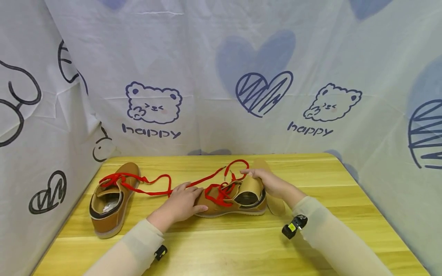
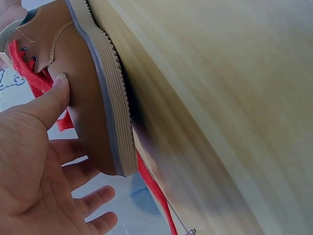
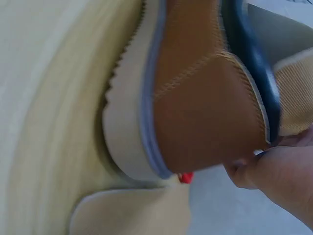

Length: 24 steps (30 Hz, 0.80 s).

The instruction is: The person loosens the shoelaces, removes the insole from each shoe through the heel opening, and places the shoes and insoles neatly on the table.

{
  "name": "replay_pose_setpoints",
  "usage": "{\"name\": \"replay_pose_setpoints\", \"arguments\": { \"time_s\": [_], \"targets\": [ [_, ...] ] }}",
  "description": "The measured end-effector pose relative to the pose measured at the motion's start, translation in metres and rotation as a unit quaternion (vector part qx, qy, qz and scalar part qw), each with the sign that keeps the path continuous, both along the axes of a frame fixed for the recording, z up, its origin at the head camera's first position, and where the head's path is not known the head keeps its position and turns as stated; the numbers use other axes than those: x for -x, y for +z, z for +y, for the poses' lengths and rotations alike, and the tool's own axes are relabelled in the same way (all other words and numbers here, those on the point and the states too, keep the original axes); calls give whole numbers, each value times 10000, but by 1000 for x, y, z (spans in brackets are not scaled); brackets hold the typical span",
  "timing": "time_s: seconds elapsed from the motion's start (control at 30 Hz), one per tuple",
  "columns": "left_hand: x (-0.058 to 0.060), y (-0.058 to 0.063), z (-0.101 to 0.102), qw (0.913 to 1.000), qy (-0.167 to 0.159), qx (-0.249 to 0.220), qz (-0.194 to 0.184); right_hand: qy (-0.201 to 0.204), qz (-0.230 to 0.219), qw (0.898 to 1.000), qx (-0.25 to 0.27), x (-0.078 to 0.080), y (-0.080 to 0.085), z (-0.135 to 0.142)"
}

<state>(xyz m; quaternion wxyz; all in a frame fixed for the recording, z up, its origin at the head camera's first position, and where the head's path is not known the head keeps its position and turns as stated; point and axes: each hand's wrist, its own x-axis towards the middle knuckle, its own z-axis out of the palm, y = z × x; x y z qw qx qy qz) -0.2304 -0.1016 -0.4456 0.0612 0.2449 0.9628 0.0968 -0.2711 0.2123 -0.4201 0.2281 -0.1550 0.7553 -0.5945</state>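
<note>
A brown leather shoe (image 1: 224, 209) with red laces lies mid-table, its toe to the left. My left hand (image 1: 183, 203) holds the toe, with the thumb on the near side and fingers on the far side; the left wrist view shows the outer fingers free of the leather. A tan insole (image 1: 253, 186) curves up out of the shoe's opening, its lower end hidden inside. At the heel, my right hand (image 1: 271, 182) grips the upper end of this insole; its fingertips are mostly hidden in the right wrist view (image 3: 279, 171).
A second brown shoe (image 1: 115, 207) with red laces (image 1: 152, 180) stands at the table's left. Another tan insole (image 1: 277, 207) lies flat on the wooden table (image 1: 224, 245), behind the heel and partly under my right arm. A printed white cloth (image 1: 207, 76) hangs behind.
</note>
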Motion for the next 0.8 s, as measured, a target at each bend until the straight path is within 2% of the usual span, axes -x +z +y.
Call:
{"name": "replay_pose_setpoints", "arguments": {
  "time_s": [0.07, 0.13, 0.23, 0.3, 0.37, 0.43, 0.63, 0.73, 0.8],
  "targets": [
    [0, 1, 0, 10000, 11, 16, -32, -113, -167, 9997, 152, 1, 3, 5],
    [0, 2, 1, 10000, 29, 14, -58, -182, -130, 9997, 58, 3, 7, 10],
    [0, 3, 1, 9999, 42, 40, -94, -158, 425, 9963, -727, 4, 15, 21],
    [1, 2, 2, 9999, 30, 49, -99, -79, 929, 9850, -1455, 3, 21, 28],
    [0, 2, 2, 9999, 22, 31, -108, 60, 1392, 9670, -2134, 1, 26, 34],
    [0, 2, 2, 9999, 40, 22, -121, 263, 1669, 9530, -2514, -1, 31, 38],
    [-1, 2, 2, 9997, 147, 1, -170, 707, 2450, 9169, -3070, -9, 39, 39],
    [-2, 3, 2, 9997, 149, -23, -177, 774, 2681, 9048, -3216, -11, 39, 40],
    [-2, 3, 2, 9997, 146, -28, -170, 725, 2697, 9032, -3258, -11, 39, 41]
  ]
}}
